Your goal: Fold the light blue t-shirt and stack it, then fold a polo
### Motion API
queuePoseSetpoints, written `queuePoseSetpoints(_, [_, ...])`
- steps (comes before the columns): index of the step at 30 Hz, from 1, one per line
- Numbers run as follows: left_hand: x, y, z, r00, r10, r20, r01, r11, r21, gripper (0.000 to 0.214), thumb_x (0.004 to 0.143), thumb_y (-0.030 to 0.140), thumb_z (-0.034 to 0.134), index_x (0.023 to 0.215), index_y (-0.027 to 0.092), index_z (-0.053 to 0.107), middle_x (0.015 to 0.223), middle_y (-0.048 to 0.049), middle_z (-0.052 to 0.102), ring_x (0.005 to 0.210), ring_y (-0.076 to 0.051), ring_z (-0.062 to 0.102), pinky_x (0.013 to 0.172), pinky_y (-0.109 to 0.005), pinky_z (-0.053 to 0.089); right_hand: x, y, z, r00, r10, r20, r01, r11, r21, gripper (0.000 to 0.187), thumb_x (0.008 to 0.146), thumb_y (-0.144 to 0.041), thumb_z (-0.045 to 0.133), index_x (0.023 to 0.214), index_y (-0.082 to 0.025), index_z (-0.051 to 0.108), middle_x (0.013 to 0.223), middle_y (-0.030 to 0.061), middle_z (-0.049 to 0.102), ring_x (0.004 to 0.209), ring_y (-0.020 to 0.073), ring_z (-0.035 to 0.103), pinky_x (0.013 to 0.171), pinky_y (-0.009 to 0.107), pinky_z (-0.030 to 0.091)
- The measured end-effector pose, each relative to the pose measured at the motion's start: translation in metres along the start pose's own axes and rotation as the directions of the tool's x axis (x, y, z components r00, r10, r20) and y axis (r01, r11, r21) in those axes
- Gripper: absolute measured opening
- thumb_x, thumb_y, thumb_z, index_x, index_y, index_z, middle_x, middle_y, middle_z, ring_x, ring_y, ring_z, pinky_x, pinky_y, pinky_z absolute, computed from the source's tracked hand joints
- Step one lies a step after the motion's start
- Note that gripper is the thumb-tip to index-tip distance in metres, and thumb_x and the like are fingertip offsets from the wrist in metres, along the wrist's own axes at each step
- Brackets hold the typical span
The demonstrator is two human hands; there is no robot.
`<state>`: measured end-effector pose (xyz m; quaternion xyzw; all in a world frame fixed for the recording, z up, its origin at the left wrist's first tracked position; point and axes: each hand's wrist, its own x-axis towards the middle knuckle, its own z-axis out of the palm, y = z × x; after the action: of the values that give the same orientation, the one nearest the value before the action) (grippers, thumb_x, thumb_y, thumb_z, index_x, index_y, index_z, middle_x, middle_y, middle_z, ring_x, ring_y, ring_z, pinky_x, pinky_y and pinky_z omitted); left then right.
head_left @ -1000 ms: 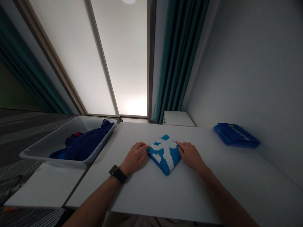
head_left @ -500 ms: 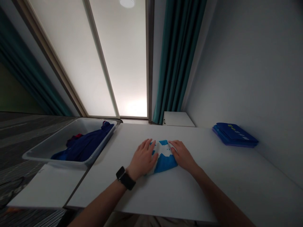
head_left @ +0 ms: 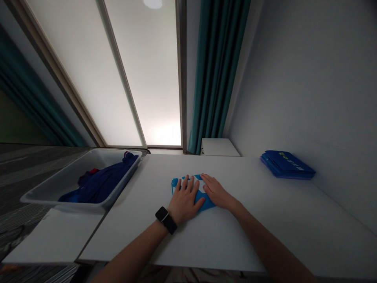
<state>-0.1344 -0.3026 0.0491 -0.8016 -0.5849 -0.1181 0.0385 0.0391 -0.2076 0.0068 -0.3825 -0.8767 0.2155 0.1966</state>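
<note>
A blue and white piece, thin and flat like a folded bag or cloth point(head_left: 207, 202), lies on the white table point(head_left: 141, 236) in front of me. My left hand point(head_left: 185, 201) rests flat on its middle with the fingers spread, covering much of it. On its right edge lies my right hand point(head_left: 216, 191), fingers stretched out and pointing away to the left. A black watch point(head_left: 165, 219) is on my left wrist. Parts of the blue and white piece under both hands are hidden.
A translucent plastic bin point(head_left: 38, 195) holding dark blue fabric point(head_left: 100, 182) stands at the left. Several folded blue items point(head_left: 288, 164) form a stack at the right, by the wall. A white cabinet point(head_left: 220, 147) stands beyond the table's far edge, near teal curtains point(head_left: 218, 78).
My left hand has moved right across the blue and white piece, onto its middle. Its left part now shows beyond my fingers, lying flatter. My right hand stays at the right edge.
</note>
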Motion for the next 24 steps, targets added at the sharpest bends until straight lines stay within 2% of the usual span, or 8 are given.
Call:
queuePoseSetpoints(3, [0.002,-0.014,-0.008,0.992,0.118,0.051,-0.116,0.992,-0.042,0.062,0.095,0.055,0.037,0.146,0.019,0.036,0.153,-0.0134,0.034,0.143,-0.034,0.024,0.114,-0.056,0.02,-0.001,0.007,-0.004,0.998,0.002,-0.067,0.005,0.994,0.105,0.05,0.096,-0.03,0.028,0.143,-0.019,0.043,0.148,0.0099,0.043,0.138,0.0201,0.036,0.115,0.046,0.027])
queuePoseSetpoints(7, [0.012,-0.057,-0.03,0.915,0.37,0.163,-0.349,0.926,-0.146,0.054,0.096,0.046,0.042,0.146,0.027,0.038,0.154,-0.0068,0.035,0.143,-0.027,0.027,0.117,-0.048,0.018,-0.005,0.005,-0.016,0.997,-0.027,-0.072,0.039,0.986,0.165,0.046,0.093,-0.023,0.034,0.135,-0.021,0.053,0.132,0.0094,0.059,0.123,0.0217,0.052,0.109,0.046,0.035])
queuePoseSetpoints(9, [0.017,-0.079,-0.039,0.899,0.396,0.185,-0.371,0.915,-0.157,0.047,0.097,0.038,0.042,0.143,0.029,0.042,0.152,-0.0039,0.039,0.143,-0.024,0.029,0.118,-0.046,0.017,-0.007,-0.003,-0.02,0.996,-0.055,-0.075,0.067,0.984,0.168,0.044,0.091,-0.019,0.037,0.129,-0.02,0.059,0.12,0.01,0.066,0.111,0.0222,0.058,0.102,0.043,0.042])
queuePoseSetpoints(12, [0.019,-0.094,-0.045,0.958,0.232,0.168,-0.217,0.971,-0.104,0.041,0.098,0.032,0.037,0.138,0.031,0.049,0.147,-0.0036,0.046,0.14,-0.024,0.034,0.116,-0.051,0.019,-0.011,-0.017,-0.022,0.994,-0.091,-0.064,0.1,0.983,0.154,0.04,0.089,-0.015,0.04,0.12,-0.019,0.064,0.106,0.0098,0.07,0.099,0.0223,0.061,0.094,0.04,0.047])
queuePoseSetpoints(14, [0.016,-0.088,-0.041,0.989,0.077,0.126,-0.068,0.995,-0.069,0.042,0.099,0.036,0.035,0.137,0.028,0.05,0.145,-0.0072,0.048,0.138,-0.027,0.037,0.114,-0.055,0.023,-0.014,-0.025,-0.021,0.991,-0.125,-0.056,0.133,0.977,0.17,0.038,0.09,-0.013,0.04,0.119,-0.018,0.065,0.102,0.0093,0.07,0.096,0.0216,0.061,0.092,0.038,0.048])
queuePoseSetpoints(16, [0.011,-0.073,-0.032,0.995,-0.018,0.095,0.022,0.999,-0.037,0.048,0.098,0.044,0.036,0.14,0.024,0.047,0.148,-0.0119,0.044,0.139,-0.032,0.034,0.112,-0.058,0.024,-0.017,-0.031,-0.018,0.987,-0.146,-0.065,0.156,0.966,0.207,0.04,0.09,-0.013,0.041,0.123,-0.019,0.062,0.104,0.0086,0.069,0.096,0.0206,0.061,0.092,0.037,0.048])
queuePoseSetpoints(20, [0.004,-0.045,-0.014,0.997,-0.037,0.073,0.038,0.999,-0.015,0.059,0.095,0.056,0.037,0.144,0.023,0.04,0.153,-0.0147,0.035,0.142,-0.038,0.024,0.11,-0.067,0.018,-0.019,-0.032,-0.013,0.982,-0.166,-0.092,0.184,0.954,0.237,0.048,0.088,-0.011,0.044,0.133,-0.023,0.054,0.113,0.0076,0.066,0.102,0.02,0.06,0.096,0.038,0.047])
queuePoseSetpoints(24, [0.004,-0.042,-0.009,0.997,-0.042,0.068,0.042,0.999,-0.003,0.064,0.094,0.06,0.036,0.146,0.023,0.035,0.154,-0.0156,0.032,0.143,-0.04,0.019,0.108,-0.071,0.015,-0.016,-0.028,-0.008,0.977,-0.2,-0.078,0.209,0.969,0.13,0.053,0.086,-0.013,0.05,0.138,-0.022,0.046,0.122,0.0089,0.062,0.112,0.022,0.055,0.101,0.041,0.042])
